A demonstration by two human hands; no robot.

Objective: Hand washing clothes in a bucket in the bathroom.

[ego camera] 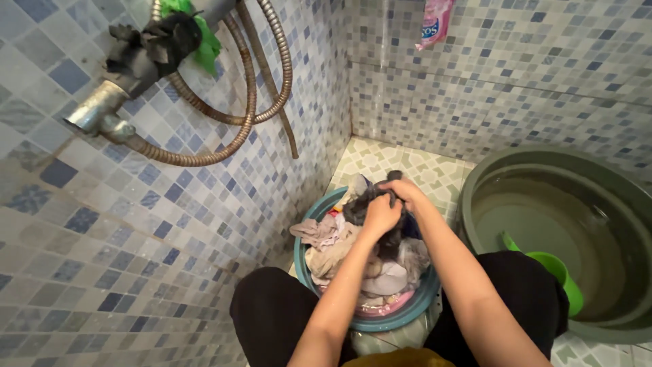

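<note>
Both hands gripped a dark wet garment (370,204) above the blue laundry basin (407,309). The left hand (380,216) and right hand (406,191) had fingers closed on the fabric, over pale clothes (333,248).

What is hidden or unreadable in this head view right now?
- Left hand and right hand: fingertips buried in the dark grey garment.
- Round teal wash basin: bottom covered by the heap of pale laundry.
- Green plastic dipper: handle partly behind the right knee.
- Large grey-green water tub: cut off by the right edge.
</note>
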